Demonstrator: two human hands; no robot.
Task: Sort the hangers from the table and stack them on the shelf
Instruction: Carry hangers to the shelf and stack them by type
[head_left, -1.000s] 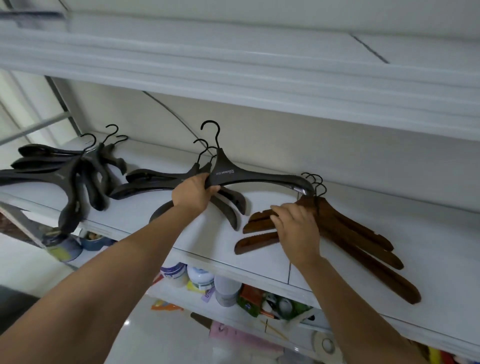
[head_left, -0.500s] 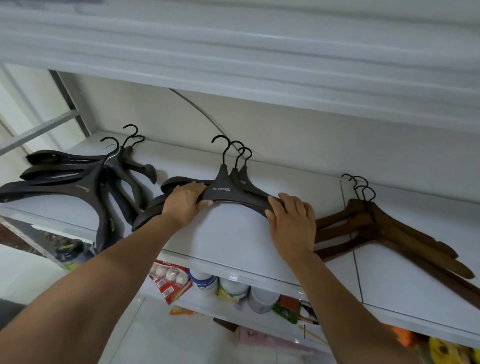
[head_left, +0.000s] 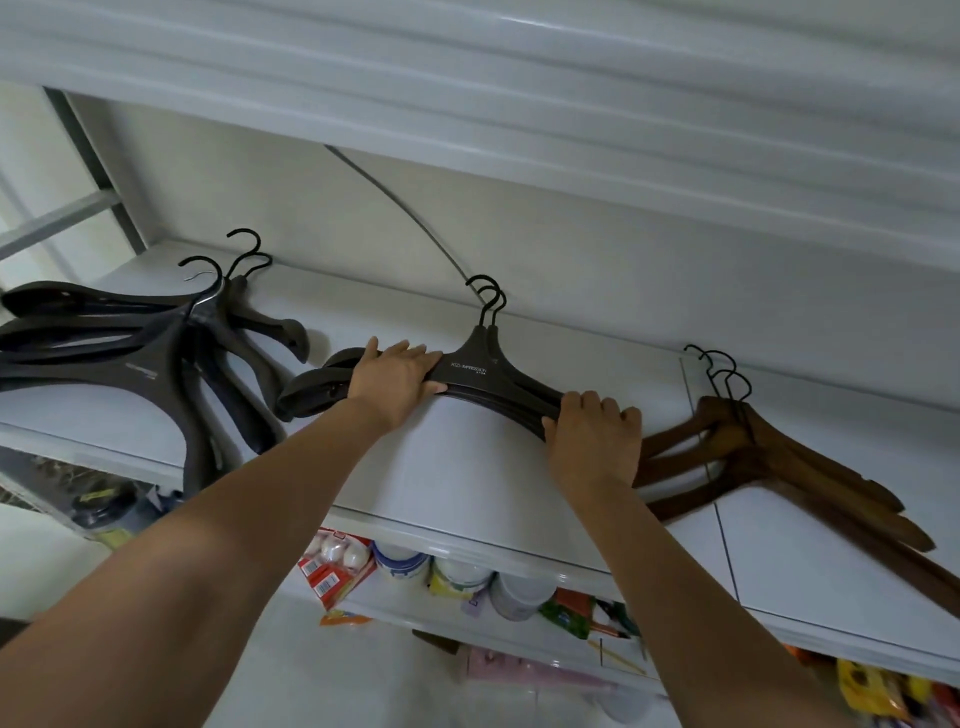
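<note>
A stack of dark plastic hangers (head_left: 480, 366) lies flat on the white shelf (head_left: 467, 483), hooks pointing to the back wall. My left hand (head_left: 395, 382) grips the stack's left arm, thumb under its edge. My right hand (head_left: 595, 439) grips the right arm, fingers curled over it. To the left lies a looser pile of dark hangers (head_left: 156, 364), splayed out. At the right lies a stack of brown wooden hangers (head_left: 769, 462), their arms fanned toward the shelf's front edge.
Another white shelf (head_left: 519, 104) hangs close above. A thin grey cable (head_left: 395, 202) runs down the back wall. Below the shelf stand jars, packets and tubs (head_left: 441, 571). A metal frame (head_left: 67, 218) shows at far left.
The fanned dark hangers have been drawn together into one aligned stack. My right hand left the wooden hangers and took the stack's right arm; my left stays on the left arm.
</note>
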